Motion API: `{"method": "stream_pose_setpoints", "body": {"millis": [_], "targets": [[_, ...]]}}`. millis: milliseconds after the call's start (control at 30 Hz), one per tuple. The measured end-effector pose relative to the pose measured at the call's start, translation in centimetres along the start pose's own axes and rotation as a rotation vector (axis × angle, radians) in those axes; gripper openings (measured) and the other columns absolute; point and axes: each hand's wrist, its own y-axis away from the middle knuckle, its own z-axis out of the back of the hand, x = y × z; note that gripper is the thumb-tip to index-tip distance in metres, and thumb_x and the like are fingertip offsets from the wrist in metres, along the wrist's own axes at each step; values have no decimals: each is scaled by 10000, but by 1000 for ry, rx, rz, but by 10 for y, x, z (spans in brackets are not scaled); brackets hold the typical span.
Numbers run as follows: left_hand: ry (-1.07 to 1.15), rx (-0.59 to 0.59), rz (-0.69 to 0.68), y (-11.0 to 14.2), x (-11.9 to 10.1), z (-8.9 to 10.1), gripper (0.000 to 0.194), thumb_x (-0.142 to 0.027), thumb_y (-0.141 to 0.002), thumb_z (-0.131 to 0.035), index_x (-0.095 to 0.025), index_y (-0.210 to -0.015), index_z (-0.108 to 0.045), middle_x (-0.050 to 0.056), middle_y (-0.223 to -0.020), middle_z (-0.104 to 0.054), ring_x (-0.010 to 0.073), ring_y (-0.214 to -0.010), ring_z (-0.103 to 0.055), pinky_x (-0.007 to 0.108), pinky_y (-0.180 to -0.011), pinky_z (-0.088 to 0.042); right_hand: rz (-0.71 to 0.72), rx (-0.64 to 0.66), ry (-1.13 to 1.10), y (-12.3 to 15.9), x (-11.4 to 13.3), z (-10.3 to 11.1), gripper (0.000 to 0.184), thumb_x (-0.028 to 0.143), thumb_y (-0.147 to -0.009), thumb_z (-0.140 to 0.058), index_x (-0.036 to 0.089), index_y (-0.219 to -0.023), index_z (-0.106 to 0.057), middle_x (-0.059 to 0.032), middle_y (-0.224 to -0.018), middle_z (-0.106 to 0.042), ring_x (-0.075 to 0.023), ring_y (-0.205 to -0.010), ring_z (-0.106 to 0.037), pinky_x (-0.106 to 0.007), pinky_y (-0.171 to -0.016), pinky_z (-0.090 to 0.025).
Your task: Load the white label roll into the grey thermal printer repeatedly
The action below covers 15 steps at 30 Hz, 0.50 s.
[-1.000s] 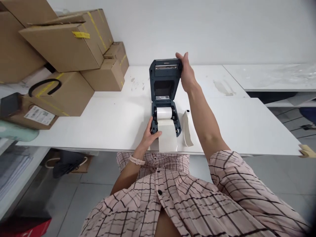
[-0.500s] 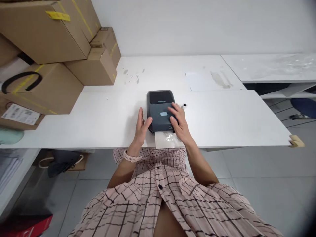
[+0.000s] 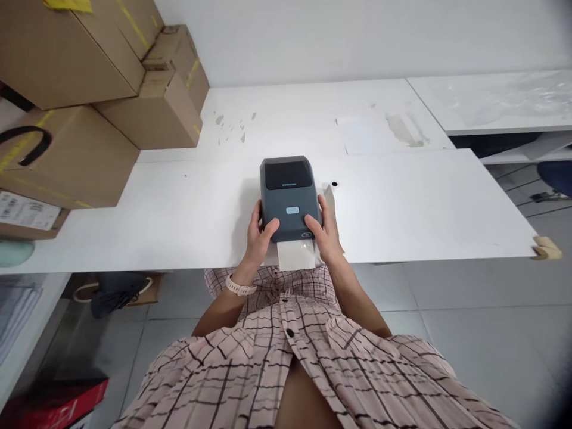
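A dark grey label printer (image 3: pixel 288 199) with a black window and a light blue button is at the middle of the white table, near its front edge. My left hand (image 3: pixel 260 237) grips its left side, the thumb on top near the front corner. On the opposite side my right hand (image 3: pixel 327 233) holds it the same way, fingers along the side and thumb on the top. A white label strip (image 3: pixel 295 255) sticks out of the printer's front, over the table edge. Whether the printer is lifted off the table I cannot tell for sure.
Brown cardboard boxes (image 3: pixel 152 110) are stacked at the left. Just right of the printer lies a small white object with a black round end (image 3: pixel 335 185). A white sheet (image 3: pixel 357 136) is further back. The table (image 3: pixel 415 208) has a tan pad (image 3: pixel 546 247) on its right corner.
My right hand has moved from the printer's top to its right side, and my left hand has closed on the left side. The printer looks slightly larger, and the view has shifted.
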Motion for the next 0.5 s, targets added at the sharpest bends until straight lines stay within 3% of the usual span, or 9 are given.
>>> {"method": "stream_pose_setpoints", "body": {"millis": [100, 167, 200, 267, 300, 367, 433, 500], "targets": [[-26, -59, -24, 9, 7, -2, 825, -581, -869, -717, -288, -1564, -381, 125, -1654, -421, 329, -1490, -459, 418, -1123, -511, -11, -28, -78, -1, 3, -1, 948, 679, -896, -653, 402, -1669, -179, -36, -1710, -344, -340, -1559, -371, -589, -1268, -365], [-105, -234, -86, 27, 17, -5, 735, -579, -864, -724, -280, -1480, -456, 132, -1577, -486, 284, -1391, -540, 380, -1057, -528, -21, -42, -90, -1, 5, -1, 958, 677, -879, -679, 381, -1664, -215, -49, -1701, -363, -343, -1555, -379, -574, -1272, -364], [-158, -342, -128, 38, 24, -6, 671, -579, -856, -731, -265, -1406, -508, 130, -1480, -554, 257, -1287, -596, 362, -1000, -539, -24, -47, -88, -1, 6, -1, 962, 679, -876, -682, 367, -1663, -226, -57, -1696, -372, -345, -1553, -381, -567, -1273, -364], [-190, -521, -152, 61, 35, -8, 430, -613, -873, -684, -230, -1057, -612, 49, -997, -659, 170, -873, -628, 305, -793, -534, -20, -53, -73, -1, 7, -1, 956, 686, -874, -678, 353, -1659, -245, -65, -1693, -378, -346, -1556, -377, -562, -1280, -355], [-182, -441, -79, 70, 38, -10, 413, -631, -896, -638, -224, -854, -583, 0, -775, -581, 139, -703, -555, 282, -693, -498, -15, -58, -60, -1, 7, -1, 949, 692, -873, -672, 355, -1655, -254, -61, -1694, -376, -343, -1561, -368, -566, -1285, -345], [-127, -195, 118, 80, 36, -14, 521, -669, -897, -598, -225, -654, -474, -42, -590, -418, 114, -548, -409, 270, -572, -416, 0, -63, -39, -1, 6, -2, 934, 700, -875, -660, 369, -1651, -260, -51, -1696, -371, -338, -1567, -357, -583, -1289, -331], [-36, -15, 328, 79, 25, -20, 521, -683, -850, -641, -223, -649, -503, -37, -575, -443, 120, -539, -428, 266, -544, -399, 17, -62, -35, -3, 4, -2, 927, 701, -876, -655, 378, -1649, -258, -52, -1689, -384, -342, -1559, -370, -607, -1281, -332], [15, -21, 442, 74, 12, -26, 480, -680, -786, -704, -218, -727, -587, -11, -633, -556, 150, -621, -548, 261, -574, -440, 25, -62, -39, -4, 1, -2, 923, 696, -877, -656, 376, -1647, -260, -60, -1678, -403, -345, -1550, -388, -622, -1276, -333]]}}
